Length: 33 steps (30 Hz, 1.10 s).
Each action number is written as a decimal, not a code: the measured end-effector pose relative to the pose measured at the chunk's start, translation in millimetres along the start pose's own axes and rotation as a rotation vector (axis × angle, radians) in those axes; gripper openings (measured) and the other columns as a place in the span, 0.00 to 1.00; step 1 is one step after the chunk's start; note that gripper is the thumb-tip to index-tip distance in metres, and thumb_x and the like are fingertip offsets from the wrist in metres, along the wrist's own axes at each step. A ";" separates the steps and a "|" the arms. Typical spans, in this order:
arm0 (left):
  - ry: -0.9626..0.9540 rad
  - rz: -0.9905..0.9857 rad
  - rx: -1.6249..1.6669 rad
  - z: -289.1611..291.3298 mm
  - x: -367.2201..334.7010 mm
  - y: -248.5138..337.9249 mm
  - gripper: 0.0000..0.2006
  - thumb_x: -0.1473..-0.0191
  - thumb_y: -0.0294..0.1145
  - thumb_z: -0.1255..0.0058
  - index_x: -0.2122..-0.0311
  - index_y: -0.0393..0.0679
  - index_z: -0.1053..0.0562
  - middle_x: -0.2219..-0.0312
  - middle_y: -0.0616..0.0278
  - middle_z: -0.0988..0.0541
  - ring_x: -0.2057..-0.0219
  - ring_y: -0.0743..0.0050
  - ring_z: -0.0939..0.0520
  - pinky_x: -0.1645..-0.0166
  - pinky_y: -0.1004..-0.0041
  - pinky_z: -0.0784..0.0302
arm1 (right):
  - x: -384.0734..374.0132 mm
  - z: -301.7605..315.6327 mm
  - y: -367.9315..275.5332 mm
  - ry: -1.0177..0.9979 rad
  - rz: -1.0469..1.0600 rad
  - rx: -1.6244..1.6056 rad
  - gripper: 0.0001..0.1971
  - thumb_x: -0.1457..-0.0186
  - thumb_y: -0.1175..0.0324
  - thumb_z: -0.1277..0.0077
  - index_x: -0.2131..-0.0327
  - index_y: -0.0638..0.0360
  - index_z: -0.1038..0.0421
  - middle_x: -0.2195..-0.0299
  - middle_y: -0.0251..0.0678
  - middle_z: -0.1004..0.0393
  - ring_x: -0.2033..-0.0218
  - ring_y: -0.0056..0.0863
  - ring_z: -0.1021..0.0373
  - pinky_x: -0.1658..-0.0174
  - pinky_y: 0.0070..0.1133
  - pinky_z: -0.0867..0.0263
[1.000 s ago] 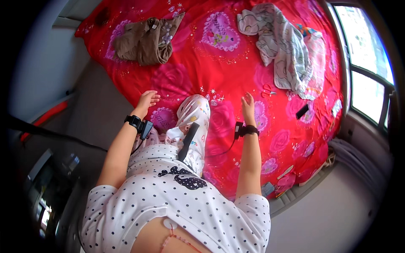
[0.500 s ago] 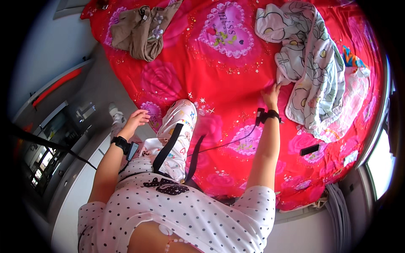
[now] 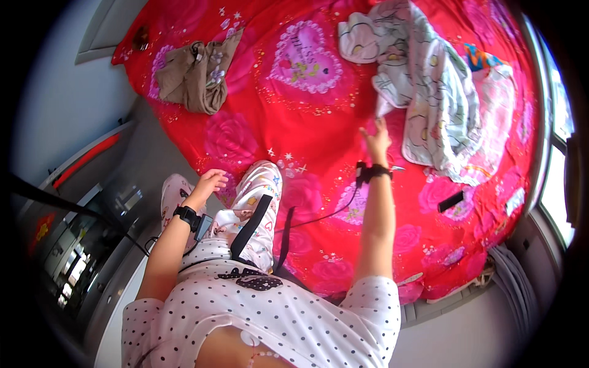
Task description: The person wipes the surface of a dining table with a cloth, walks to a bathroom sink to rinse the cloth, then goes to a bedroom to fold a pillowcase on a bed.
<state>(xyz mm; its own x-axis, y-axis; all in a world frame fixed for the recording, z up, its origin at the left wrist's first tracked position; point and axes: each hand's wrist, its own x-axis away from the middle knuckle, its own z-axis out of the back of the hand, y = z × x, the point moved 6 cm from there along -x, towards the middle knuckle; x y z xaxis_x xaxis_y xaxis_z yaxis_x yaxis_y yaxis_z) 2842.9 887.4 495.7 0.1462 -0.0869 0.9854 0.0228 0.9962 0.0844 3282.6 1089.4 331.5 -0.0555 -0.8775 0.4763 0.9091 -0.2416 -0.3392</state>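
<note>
On the bed's right side lies a crumpled pale blanket (image 3: pixel 438 101) with dark line drawings and yellow spots. Its near left corner is drawn into a narrow point at the fingertips of my right hand (image 3: pixel 376 142). The fingers seem to grip that corner, while the thumb stands out to the left. My left hand (image 3: pixel 209 184) hovers beside my left knee, empty, with its fingers loosely bent and apart. A folded brown garment (image 3: pixel 193 80) with pale flowers rests at the far left of the bed.
A red bedspread (image 3: pixel 325 144) with roses and hearts covers the bed. A pink cloth (image 3: pixel 496 116) lies beside the blanket, and a black phone-like object (image 3: pixel 451 201) nearer me. A cable (image 3: pixel 319 216) runs from my right wrist. A grey curtain (image 3: pixel 515 288) hangs at right.
My view has shifted, so the bed's things appear moved. My right hand has come slightly left with the blanket corner, now pulled into a point. My left hand has moved little, its fingers bent more.
</note>
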 end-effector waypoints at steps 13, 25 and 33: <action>-0.892 -0.025 0.282 -128.0 -89.7 180.3 0.28 0.50 0.60 0.64 0.54 0.44 0.36 0.61 0.55 0.29 0.59 0.62 0.30 0.55 0.61 0.34 | 198.0 248.4 -280.9 -0.431 0.374 -1.391 0.04 0.63 0.75 0.43 0.79 0.66 0.25 0.90 0.34 0.34 0.86 0.22 0.47 0.74 0.19 0.49; -0.593 -0.063 0.538 -132.7 -131.2 317.0 0.16 0.48 0.39 0.58 0.57 0.42 0.34 0.60 0.56 0.28 0.61 0.59 0.26 0.59 0.60 0.27 | 274.1 196.4 -125.9 0.622 -0.848 -1.915 0.10 0.50 0.77 0.54 0.62 0.60 0.32 0.76 0.25 0.32 0.82 0.10 0.42 0.77 0.07 0.47; -1.560 -0.752 0.379 -173.0 202.8 484.6 0.18 0.46 0.37 0.58 0.53 0.38 0.37 0.58 0.59 0.30 0.55 0.66 0.30 0.48 0.66 0.37 | 353.7 417.6 -117.0 1.371 0.472 -1.547 0.10 0.57 0.86 0.57 0.71 0.61 0.32 0.74 0.32 0.31 0.77 0.16 0.40 0.69 0.13 0.42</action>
<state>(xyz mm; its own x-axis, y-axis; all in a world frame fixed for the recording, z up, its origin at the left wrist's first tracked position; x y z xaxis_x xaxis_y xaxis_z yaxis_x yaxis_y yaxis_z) 3054.7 1350.8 710.9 -0.7809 -0.6185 -0.0870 -0.6060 0.7165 0.3457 3329.0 980.3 878.4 -0.8262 -0.4557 -0.3312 -0.0123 0.6024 -0.7981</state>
